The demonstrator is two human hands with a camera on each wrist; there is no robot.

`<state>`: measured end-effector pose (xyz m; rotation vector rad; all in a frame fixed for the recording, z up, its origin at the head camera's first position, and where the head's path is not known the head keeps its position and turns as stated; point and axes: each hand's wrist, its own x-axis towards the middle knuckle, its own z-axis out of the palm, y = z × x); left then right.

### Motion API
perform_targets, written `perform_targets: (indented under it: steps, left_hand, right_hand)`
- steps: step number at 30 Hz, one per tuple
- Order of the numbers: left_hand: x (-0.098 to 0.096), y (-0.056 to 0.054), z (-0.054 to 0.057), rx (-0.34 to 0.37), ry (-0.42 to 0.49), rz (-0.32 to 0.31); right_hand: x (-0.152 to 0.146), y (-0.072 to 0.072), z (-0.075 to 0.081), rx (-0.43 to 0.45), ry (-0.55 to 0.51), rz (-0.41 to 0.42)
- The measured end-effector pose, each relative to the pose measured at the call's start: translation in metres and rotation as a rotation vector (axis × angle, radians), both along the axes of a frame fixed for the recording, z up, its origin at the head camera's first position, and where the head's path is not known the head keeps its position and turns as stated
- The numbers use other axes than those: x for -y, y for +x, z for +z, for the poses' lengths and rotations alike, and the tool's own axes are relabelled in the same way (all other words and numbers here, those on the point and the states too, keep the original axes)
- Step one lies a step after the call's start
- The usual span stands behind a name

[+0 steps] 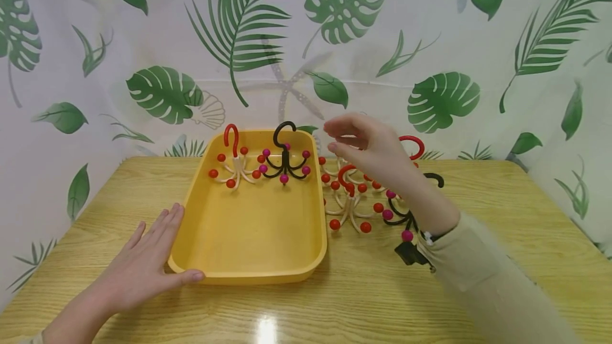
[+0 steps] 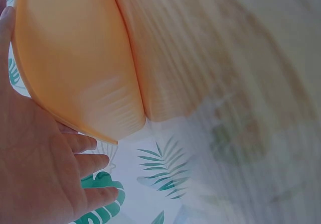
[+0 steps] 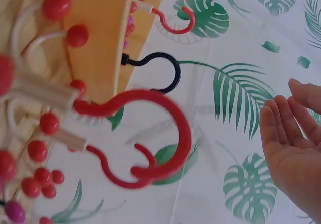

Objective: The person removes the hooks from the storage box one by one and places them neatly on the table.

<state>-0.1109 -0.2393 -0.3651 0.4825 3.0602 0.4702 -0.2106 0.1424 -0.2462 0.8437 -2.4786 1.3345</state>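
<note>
My left hand (image 1: 148, 267) rests with straight fingers against the left side of a yellow tray (image 1: 248, 275), its thumb at the front rim. Inside the tray's far end stand a white claw-like hanger (image 1: 236, 166) with a red hook and red ball tips, and a black one (image 1: 285, 161) with magenta tips. Raised above the tray's right side, my right hand (image 1: 368, 145) holds nothing, its fingers slightly bent. Below it on the table are several more such hangers, among them a white one with a red hook (image 1: 350, 203) and a black one (image 1: 406, 216), partly hidden by the forearm.
A wooden table (image 1: 502, 216) carries the tray and the loose hangers, which cluster along the tray's right wall. Behind the table hangs a white cloth (image 1: 268, 94) printed with green leaves. A dark strap piece (image 1: 412, 254) dangles from the right wrist.
</note>
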Motion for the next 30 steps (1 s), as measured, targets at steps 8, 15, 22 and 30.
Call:
perform_targets:
  steps: [8,15,22,30]
  left_hand:
    - [-0.001,0.0,0.001,0.01,0.004,0.003]
    - [0.0,0.001,0.002,0.014,0.009,0.004]
    - [0.0,0.001,0.002,0.021,0.013,0.003]
    - [0.0,0.0,0.003,0.006,0.006,0.0]
  right_hand:
    - [0.042,-0.021,0.009,0.022,-0.009,0.067]
    - [0.067,-0.043,0.003,0.094,-0.006,0.073]
    - [0.084,-0.063,-0.013,0.23,-0.058,-0.017]
    - [0.094,-0.074,-0.027,0.332,-0.047,-0.155]
